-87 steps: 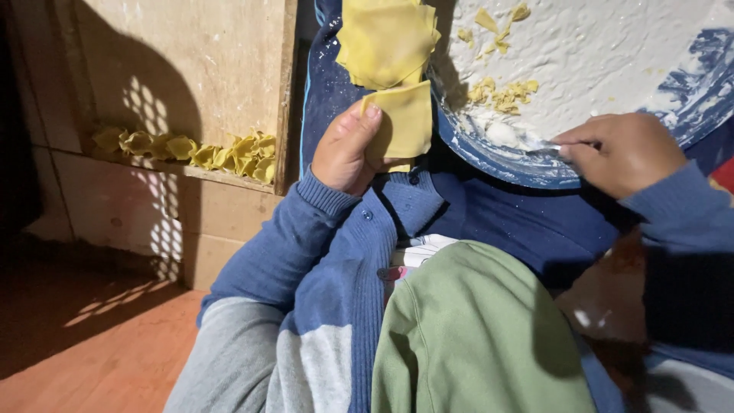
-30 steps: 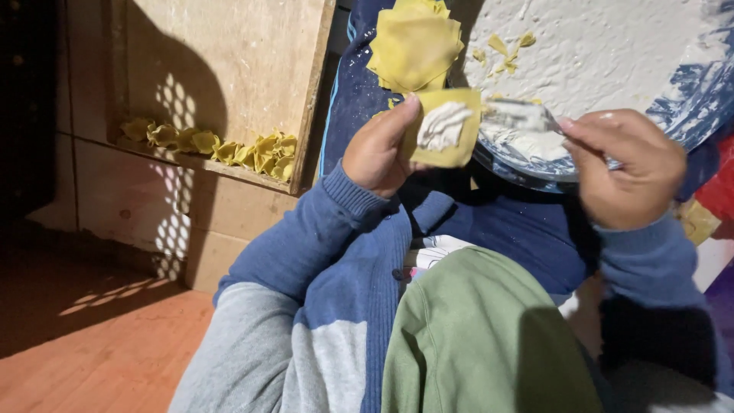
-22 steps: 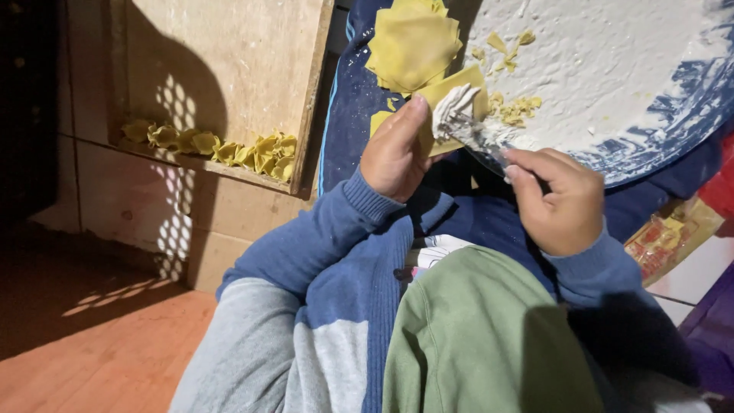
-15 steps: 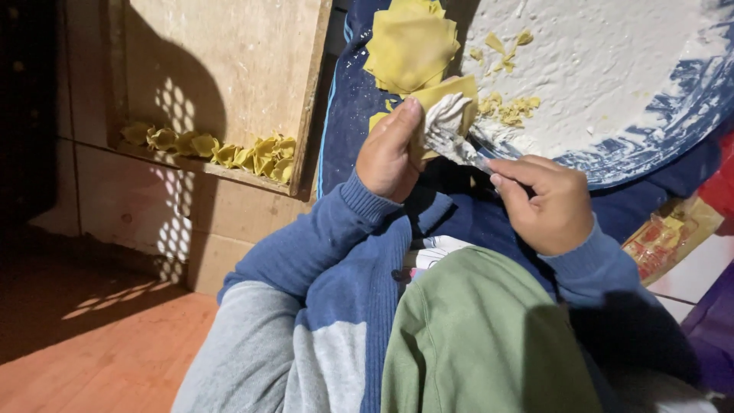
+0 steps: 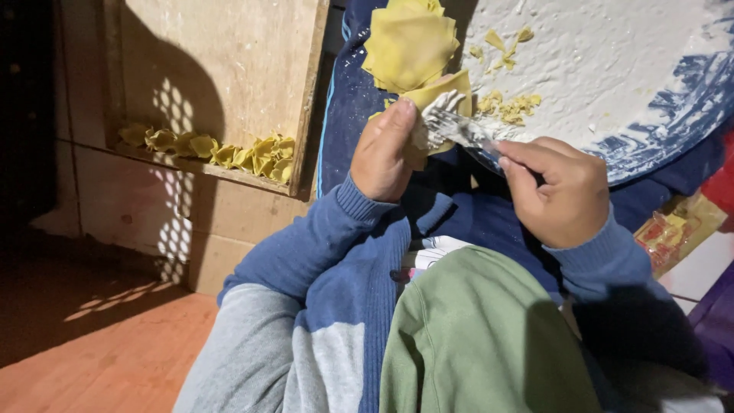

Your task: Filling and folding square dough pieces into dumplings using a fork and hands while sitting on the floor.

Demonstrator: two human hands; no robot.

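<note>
We hold the yellow dough square [image 5: 443, 90] in the grip of our left hand [image 5: 386, 153], thumb closed over its near edge and fingers cupped beneath, just in front of the rim of the large blue-and-white platter [image 5: 673, 107]. Our right hand [image 5: 562, 191] is clamped around the handle of a metal utensil [image 5: 459, 128], which looks like a fork or small spoon, its head coated in white filling and touching the face of the square. We judge the square to be light, thin and soft; it is likely to fold or tear if pinched, so it is best supported from below along the edge, away from the moist filling. The filling appears pasty and sticky, clinging to the utensil. Just beyond the held square lies a stack of dough squares [image 5: 409, 46] on dark blue cloth [image 5: 344, 99], beside the platter, whose floured surface carries small yellow scraps [image 5: 508, 107]. To the left, a wooden board [image 5: 222, 76] carries a row of folded yellow pieces [image 5: 214, 149] along its lower lip. The floor [image 5: 99, 352] below is reddish-brown, crossed by hard sunlight and deep shadow.
</note>
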